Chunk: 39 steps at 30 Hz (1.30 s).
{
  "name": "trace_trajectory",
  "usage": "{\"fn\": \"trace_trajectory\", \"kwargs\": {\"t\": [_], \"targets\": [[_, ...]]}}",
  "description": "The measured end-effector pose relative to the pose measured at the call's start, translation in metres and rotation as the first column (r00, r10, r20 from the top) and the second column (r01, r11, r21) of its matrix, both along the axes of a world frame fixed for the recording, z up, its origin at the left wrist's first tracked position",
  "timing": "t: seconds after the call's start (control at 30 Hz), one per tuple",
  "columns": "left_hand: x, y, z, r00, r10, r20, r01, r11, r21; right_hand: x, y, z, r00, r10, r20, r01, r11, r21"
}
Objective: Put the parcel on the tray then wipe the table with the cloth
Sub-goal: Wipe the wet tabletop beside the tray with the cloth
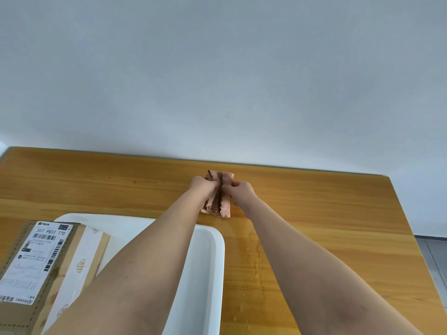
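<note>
Wooden table (314,213), honey-coloured with visible grain, set against a plain pale grey-white wall (217,68); a strip of tiled floor (433,252) shows at the far right edge.

Cloth (220,197): brownish-pink, bunched into lengthwise folds, lying on the table near its far edge, just beyond the tray's far right corner. Its left side is hidden under the left wrist.

Left hand (202,184): fingers curled, gripping the cloth's left part; fingertips hidden in the fabric.

Right hand (242,189): fingers bent, pinching the cloth's right edge.

Both forearms are bare and reach forward from the bottom edge.

Tray (210,262): white, rounded corners, raised rim, on the table's near left; its near end is cut off by the frame and its middle covered by the left forearm.

Parcel (36,262): brown cardboard box with a white shipping label and barcodes, print mostly too small to read, resting in the tray's left part; cut off at left and bottom.

Small wet droplets (256,262) dot the wood right of the tray.
</note>
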<state>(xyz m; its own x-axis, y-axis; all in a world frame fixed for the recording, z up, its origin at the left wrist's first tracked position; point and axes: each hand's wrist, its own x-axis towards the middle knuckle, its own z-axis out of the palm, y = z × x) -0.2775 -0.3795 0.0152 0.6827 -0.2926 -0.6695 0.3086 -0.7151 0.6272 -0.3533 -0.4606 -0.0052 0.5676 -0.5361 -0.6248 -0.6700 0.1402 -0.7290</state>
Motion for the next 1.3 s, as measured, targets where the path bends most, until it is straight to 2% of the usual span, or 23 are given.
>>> {"fn": "trace_trajectory", "kwargs": {"t": [0.13,0.23,0.37,0.53,0.63,0.77,0.87,1.07,1.2,1.3], "targets": [[-0.003,0.005,0.007,1.000,0.006,0.025,-0.003,0.994,-0.108,-0.012,-0.004,0.009,0.992,-0.100,0.076,0.104,0.994,-0.043],[-0.011,0.006,0.022,0.998,-0.015,0.063,0.027,0.981,-0.194,-0.023,-0.004,0.025,0.982,-0.128,0.141,0.129,0.992,0.005],[-0.028,0.008,0.042,0.990,-0.042,0.137,0.073,0.969,-0.236,-0.041,-0.003,0.043,0.965,-0.178,0.192,0.184,0.983,-0.013],[-0.059,0.009,0.064,0.998,-0.053,0.038,0.062,0.946,-0.318,-0.070,-0.004,0.062,0.983,-0.126,0.133,0.157,0.955,-0.253],[-0.082,0.004,0.072,0.995,-0.046,-0.086,0.012,0.933,-0.361,-0.089,-0.007,0.068,0.990,-0.116,0.075,0.133,0.947,-0.291],[-0.111,-0.003,0.076,0.976,-0.064,-0.209,-0.026,0.916,-0.401,-0.116,-0.007,0.071,0.998,-0.054,0.034,0.061,0.955,-0.291],[-0.128,-0.010,0.078,0.969,-0.065,-0.238,-0.037,0.915,-0.401,-0.137,-0.013,0.072,0.999,0.052,0.012,-0.045,0.945,-0.325],[-0.160,-0.024,0.075,0.982,-0.121,-0.147,0.063,0.936,-0.346,-0.171,-0.037,0.067,0.981,0.196,0.001,-0.176,0.882,-0.438],[-0.183,-0.019,0.061,0.989,-0.107,-0.100,0.077,0.962,-0.262,-0.191,-0.051,0.057,0.941,0.304,-0.149,-0.338,0.809,-0.482],[-0.191,-0.009,0.043,0.999,-0.044,-0.009,0.042,0.983,-0.178,-0.205,-0.058,0.045,0.897,0.347,-0.273,-0.441,0.731,-0.521]]}}
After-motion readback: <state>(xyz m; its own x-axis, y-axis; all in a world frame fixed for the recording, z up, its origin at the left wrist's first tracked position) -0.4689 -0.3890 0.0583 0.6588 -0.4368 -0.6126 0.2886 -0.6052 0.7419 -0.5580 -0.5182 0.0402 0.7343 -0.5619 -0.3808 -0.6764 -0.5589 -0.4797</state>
